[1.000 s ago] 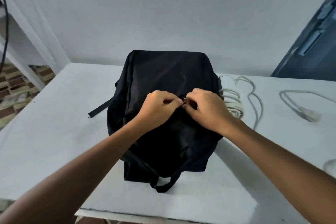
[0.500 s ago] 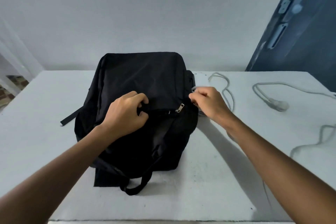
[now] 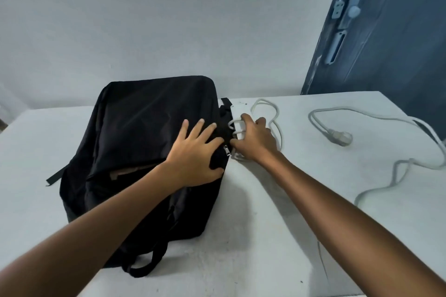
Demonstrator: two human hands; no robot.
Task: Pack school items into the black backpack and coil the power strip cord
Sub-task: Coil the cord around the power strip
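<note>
The black backpack (image 3: 144,142) lies flat on the white table (image 3: 289,236), its zipper partly parted with something brown showing in the gap (image 3: 130,171). My left hand (image 3: 195,154) lies flat with spread fingers on the bag's right side, beside the zipper pull (image 3: 226,150). Just right of the bag my right hand (image 3: 255,140) curls over the white power strip (image 3: 237,116) and its coiled cord loops. More of the white cord (image 3: 272,116) trails off to the right. The strip is mostly hidden under my hand.
The cord's plug end (image 3: 339,136) lies on the table's right part, and further cord (image 3: 395,173) runs toward the right edge. A dark blue door (image 3: 386,31) stands behind the table's far right corner. A pale wall lies behind.
My left hand let go of the bag's fabric and spread flat nearer the bag's right edge. My right hand moved right off the zipper and closed over the power strip and cord.
</note>
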